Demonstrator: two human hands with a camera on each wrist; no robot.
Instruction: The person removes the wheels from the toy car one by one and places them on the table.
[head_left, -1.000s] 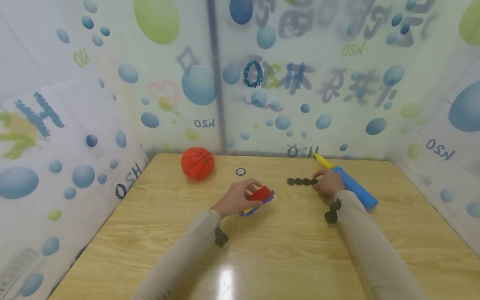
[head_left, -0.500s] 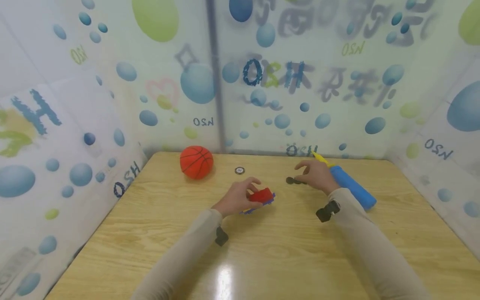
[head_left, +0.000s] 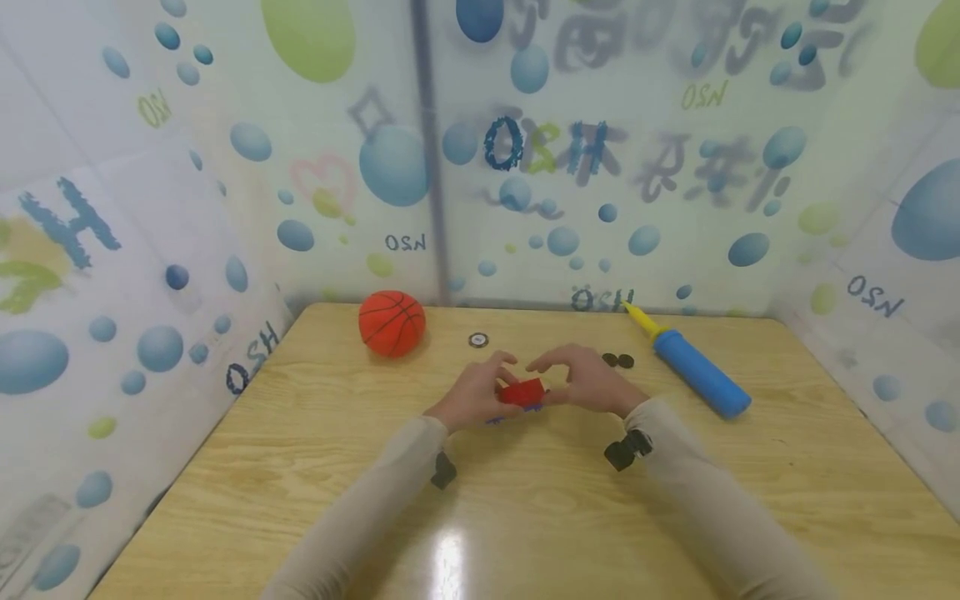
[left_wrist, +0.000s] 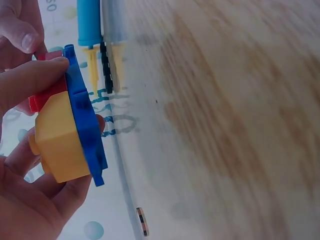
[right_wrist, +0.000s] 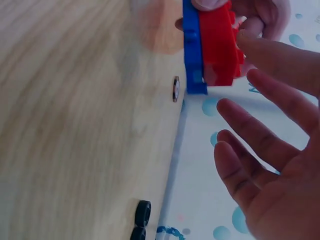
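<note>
My left hand point(head_left: 476, 393) grips a toy-block car body point(left_wrist: 62, 130), its thumb on one side and fingers on the other. The body has a blue base, a yellow block and a red block point(head_left: 523, 392). It is held above the table. My right hand point(head_left: 588, 379) is at the red end, fingers spread and bent, thumb tip close to the red block; whether it touches is unclear. In the right wrist view the right palm point(right_wrist: 280, 195) shows nothing in it. Black toy wheels point(head_left: 618, 361) lie on the table behind the right hand, which hides part of their row.
A red basketball point(head_left: 392, 323) sits at the back left of the wooden table point(head_left: 480, 508). Right of it lies a small round disc point(head_left: 478, 340). A blue and yellow hand pump point(head_left: 701, 372) lies at the back right. Patterned walls point(head_left: 675, 167) enclose the table.
My right hand has moved left from the black wheels to the car body, its fingers spreading. The left hand keeps hold of the body, now turned slightly.
</note>
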